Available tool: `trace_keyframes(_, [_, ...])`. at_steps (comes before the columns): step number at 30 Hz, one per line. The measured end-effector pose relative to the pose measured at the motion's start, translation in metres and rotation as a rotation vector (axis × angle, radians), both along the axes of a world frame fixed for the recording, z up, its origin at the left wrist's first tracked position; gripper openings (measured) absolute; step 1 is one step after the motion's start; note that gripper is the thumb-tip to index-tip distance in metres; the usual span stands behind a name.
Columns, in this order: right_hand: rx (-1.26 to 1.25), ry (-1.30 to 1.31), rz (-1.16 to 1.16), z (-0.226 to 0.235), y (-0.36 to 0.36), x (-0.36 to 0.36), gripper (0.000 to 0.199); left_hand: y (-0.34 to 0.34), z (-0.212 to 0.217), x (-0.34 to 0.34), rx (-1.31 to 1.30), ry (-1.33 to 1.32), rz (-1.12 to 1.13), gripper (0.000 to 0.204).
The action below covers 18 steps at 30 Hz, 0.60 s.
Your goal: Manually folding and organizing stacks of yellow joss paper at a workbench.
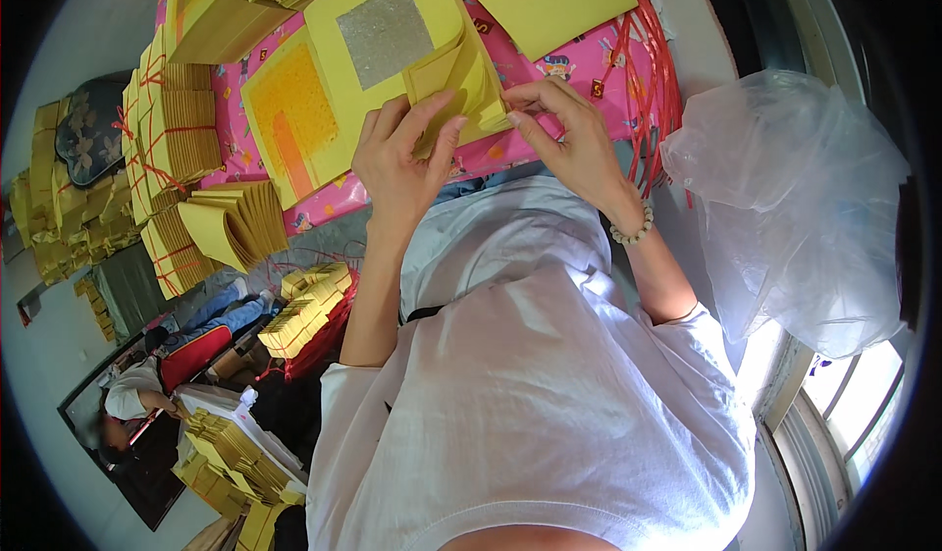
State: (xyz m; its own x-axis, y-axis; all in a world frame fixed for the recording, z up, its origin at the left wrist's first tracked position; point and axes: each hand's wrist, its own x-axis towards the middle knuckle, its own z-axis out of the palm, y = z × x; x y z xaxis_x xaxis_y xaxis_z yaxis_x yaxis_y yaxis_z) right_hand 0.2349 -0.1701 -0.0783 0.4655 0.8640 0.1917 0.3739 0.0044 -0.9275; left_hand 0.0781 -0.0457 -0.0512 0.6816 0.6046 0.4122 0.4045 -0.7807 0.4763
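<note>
On a stack of yellow paper sheets (324,36), the top one bearing a silver square (386,36), lies a folded yellow paper (459,75) at the edge nearest me. My right hand (569,134) pinches this paper's right corner between thumb and fingertips. Resting at its left side is my left hand (404,154), thumb and forefinger stretched out and apart, the other fingers bent. Beside it to the left is a yellow sheet with an orange patch (294,109). A plain yellow sheet (554,6) lies beyond my right hand.
A pink patterned cover (231,124) lies under the papers. Red strings (643,80) hang over its right edge. Tied yellow bundles (172,139) stand left, near a loose folded stack (235,222). A clear plastic bag (795,198) hangs right. Another person (137,394) sits at lower left.
</note>
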Motion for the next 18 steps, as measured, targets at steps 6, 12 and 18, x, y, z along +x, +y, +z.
trace_keyframes(6, [0.005,-0.014,-0.008,0.0,0.0,0.0,0.019,0.003,-0.009,-0.001,-0.017,-0.069,0.038,0.013])
trace_keyframes(12, [0.031,-0.015,-0.025,0.007,0.006,-0.002,0.02,0.005,-0.008,-0.002,-0.101,-0.101,0.028,0.011])
trace_keyframes(18, [0.021,-0.134,-0.041,0.005,0.015,-0.004,0.033,0.006,-0.013,-0.005,-0.172,-0.09,0.01,0.013])
